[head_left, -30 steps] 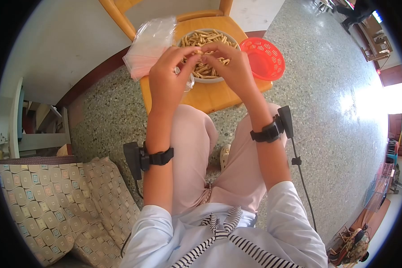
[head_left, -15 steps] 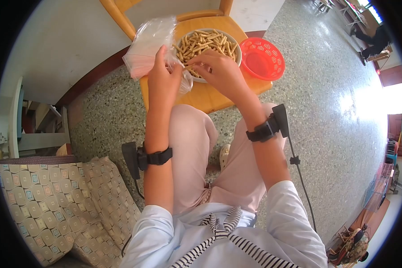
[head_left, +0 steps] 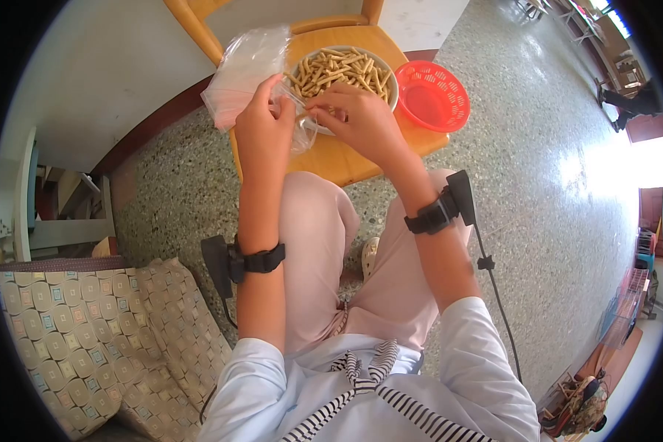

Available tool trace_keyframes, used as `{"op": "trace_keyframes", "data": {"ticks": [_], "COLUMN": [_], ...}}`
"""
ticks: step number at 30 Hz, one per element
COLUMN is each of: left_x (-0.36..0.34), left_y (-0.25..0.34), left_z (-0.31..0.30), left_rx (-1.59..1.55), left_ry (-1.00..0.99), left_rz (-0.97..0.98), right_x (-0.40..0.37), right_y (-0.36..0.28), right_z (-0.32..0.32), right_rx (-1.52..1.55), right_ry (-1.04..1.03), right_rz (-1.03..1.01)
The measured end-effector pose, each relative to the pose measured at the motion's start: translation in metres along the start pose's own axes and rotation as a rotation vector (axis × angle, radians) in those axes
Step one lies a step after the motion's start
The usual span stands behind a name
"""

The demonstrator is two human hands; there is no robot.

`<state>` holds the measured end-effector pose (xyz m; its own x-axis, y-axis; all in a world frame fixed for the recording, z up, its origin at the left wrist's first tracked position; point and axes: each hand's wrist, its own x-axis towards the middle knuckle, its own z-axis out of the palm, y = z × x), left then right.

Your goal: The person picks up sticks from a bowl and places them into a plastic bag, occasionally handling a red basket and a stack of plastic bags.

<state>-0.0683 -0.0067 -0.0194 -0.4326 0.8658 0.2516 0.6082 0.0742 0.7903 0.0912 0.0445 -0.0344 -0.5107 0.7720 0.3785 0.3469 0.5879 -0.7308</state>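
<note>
My left hand point(head_left: 265, 121) is closed on a small clear plastic bag point(head_left: 303, 138), which hangs below the fingertips. At the bag's mouth, the thumb and fingers of my right hand point(head_left: 362, 119) are pinched together. A bit of a tan stick-shaped snack point(head_left: 301, 115) shows at these fingertips, partly hidden by plastic and fingers. Just beyond both hands stands a pale round bowl point(head_left: 395, 96) heaped with tan stick-shaped snacks point(head_left: 346, 68). Beside my left hand lies a stack of clear plastic bags point(head_left: 243, 70), pinkish at its lower end.
The bowl rests on a wooden chair seat point(head_left: 346, 168), with a red slotted plastic basket point(head_left: 438, 110) at its right edge. A patterned fabric cover point(head_left: 88, 331) lies at lower left. On the speckled floor, far right, a person's dark-clothed legs point(head_left: 633, 103) are visible.
My right hand has shifted slightly left and up at the bag's mouth, and less of the stick shows. My left hand has moved a little left. The distant person's legs have moved right and down.
</note>
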Motion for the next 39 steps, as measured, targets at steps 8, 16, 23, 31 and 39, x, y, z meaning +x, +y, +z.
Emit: {"op": "trace_keyframes", "data": {"ticks": [8, 16, 23, 31, 39], "left_x": [0.000, 0.001, 0.003, 0.004, 0.011], "left_y": [-0.002, -0.002, -0.015, -0.017, -0.015], "left_z": [0.010, 0.009, 0.005, 0.007, 0.001], "left_rx": [-0.237, -0.301, -0.082, -0.081, 0.002], "left_ry": [-0.092, 0.049, 0.103, 0.122, 0.268], "left_rz": [0.066, 0.057, 0.006, 0.065, 0.148], "right_x": [-0.004, 0.002, 0.005, -0.007, -0.014], "right_y": [0.009, -0.010, 0.006, 0.036, 0.052], "right_z": [0.015, -0.005, -0.026, -0.018, 0.004], "right_rx": [-0.017, 0.110, 0.335, -0.396, -0.493], "right_ry": [-0.038, -0.147, 0.084, 0.028, -0.141], "right_rz": [-0.080, 0.127, 0.317, 0.265, 0.271]}}
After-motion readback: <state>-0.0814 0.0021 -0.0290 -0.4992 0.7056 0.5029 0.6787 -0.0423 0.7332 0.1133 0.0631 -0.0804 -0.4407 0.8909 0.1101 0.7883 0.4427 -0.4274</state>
